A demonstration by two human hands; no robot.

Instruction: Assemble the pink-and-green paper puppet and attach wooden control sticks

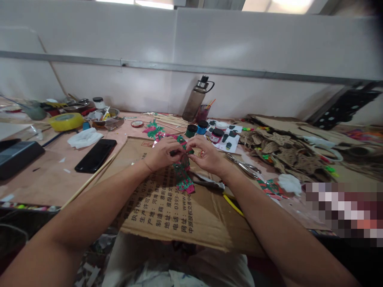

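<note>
Both my hands meet over a brown cardboard sheet [206, 215] printed with dark lettering. Under and between them runs a long green-and-pink craft piece [183, 179] with shiny bits, its near end lying on the cardboard and its jagged far end beyond my left hand [167, 152]. That hand is closed, its fingers pinching the piece near the middle. Facing it, my right hand [205, 153] has thumb and forefinger pressed together at the same spot. The fingers hide the exact point of grip. Scissors [243, 165] lie right of my right hand.
A black phone [95, 155] and yellow tape roll [66, 121] lie left. Behind stand paint jars [217, 135], a bottle [194, 99] and thin sticks [164, 118]. Star-shaped brown pieces [278, 145] are piled right. A yellow strip [233, 205] lies on the cardboard.
</note>
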